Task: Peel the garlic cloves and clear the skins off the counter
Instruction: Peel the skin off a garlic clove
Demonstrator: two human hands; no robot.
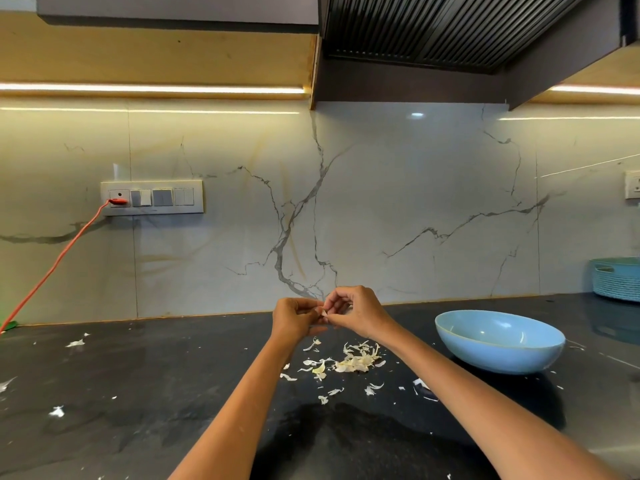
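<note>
- Black stone counter (138, 393) under a veined marble backsplash (381, 209), lit by strips beneath the cabinets; that is the workplace.
- Garlic clove (324, 312): a small pale piece pinched between both hands, raised above the counter near its back edge; how much skin is left on it is too small to tell.
- Left hand (296, 318) curls round the clove to steady it; right hand (353, 311) has its fingertips nipped onto the clove's near end, probably to pull a strip of skin away; neither hand is spread wide.
- Holding the clove up over the pile of skins (356, 362) looks deliberate, so that peelings drop in one place; the pile lies just below and in front of the hands.
- Loose flakes lie well apart from it too, at the far left (74, 343) and near the bowl's foot (420, 382); clearing will need a wide sweep.
- Blue bowl (498, 341) sits just right of the pile, near the right hand, likely for peeled cloves; its inside shows nothing.
- Open counter stretches left and toward the person; a woven teal basket (616, 280) stands at the far right against the wall; an orange cable (62, 251) runs from the switch panel (152, 197) down to the left edge.
</note>
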